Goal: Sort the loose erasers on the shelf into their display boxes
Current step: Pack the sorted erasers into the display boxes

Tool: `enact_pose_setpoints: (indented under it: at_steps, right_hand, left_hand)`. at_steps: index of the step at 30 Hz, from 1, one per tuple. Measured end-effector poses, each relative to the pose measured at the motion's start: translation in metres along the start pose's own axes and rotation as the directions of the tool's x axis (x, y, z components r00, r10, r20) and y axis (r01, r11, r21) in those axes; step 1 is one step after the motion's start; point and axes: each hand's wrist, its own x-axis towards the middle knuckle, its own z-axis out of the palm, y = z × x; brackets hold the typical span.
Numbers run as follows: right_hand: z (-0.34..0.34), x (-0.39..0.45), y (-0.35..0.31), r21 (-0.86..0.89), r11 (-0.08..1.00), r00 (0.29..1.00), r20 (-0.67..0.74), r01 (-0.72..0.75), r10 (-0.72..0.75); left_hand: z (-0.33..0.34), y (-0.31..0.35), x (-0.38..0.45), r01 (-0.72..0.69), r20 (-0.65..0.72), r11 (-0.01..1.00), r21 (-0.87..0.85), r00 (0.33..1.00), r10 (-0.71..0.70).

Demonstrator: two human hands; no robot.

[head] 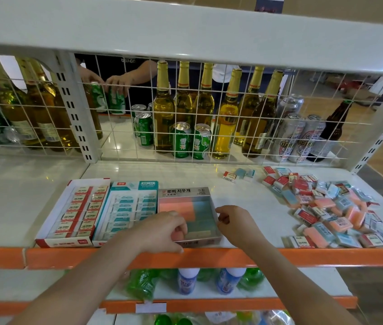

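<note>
Three display boxes stand in a row at the shelf's front left: a red-and-white box (68,240) full of 2B erasers, a teal box (134,186) of white-and-teal erasers, and a silver box (183,191) holding pink and blue erasers. My left hand (162,231) reaches into the silver box's near left corner with fingers curled around a pink eraser (177,234). At that box's right wall, my right hand (237,224) has its fingers curled against the rim. A heap of loose erasers (326,207) in red, pink and blue lies on the right of the shelf.
A few stray erasers (239,174) lie near the wire back grid (120,127). Behind the grid stand beer bottles (162,109) and green cans (181,141), and another person's hands (115,83) handle cans there. The orange shelf edge (209,256) runs below my hands.
</note>
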Motion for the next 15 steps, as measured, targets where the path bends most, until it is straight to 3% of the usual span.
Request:
enact_pose_setpoints:
  at_steps: [15]
  right_hand:
    - [0.0041, 0.0, 0.002, 0.014, 1.0, 0.999, -0.036, 0.007, -0.006]
  left_hand:
    - [-0.0031, 0.0057, 0.0015, 0.001, 0.044, 1.0, 0.027, 0.999, -0.002]
